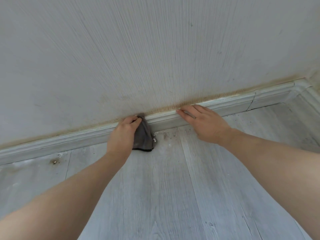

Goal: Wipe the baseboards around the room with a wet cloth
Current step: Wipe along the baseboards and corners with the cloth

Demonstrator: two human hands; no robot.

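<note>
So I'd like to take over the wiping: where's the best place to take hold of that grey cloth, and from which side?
Take the bunched top of the grey cloth, pressed on the baseboard top edge where the left hand pinches it. Come from the floor side; the wall blocks behind, and the lower part hangs loose.

There is one view only, worn on the person's head. It looks forward and steeply down, close to the foot of the wall (pixel 155 49), where the baseboard (pixel 225 108) meets the floor (pixel 164 196). Both forearms reach in from the lower edge.
</note>
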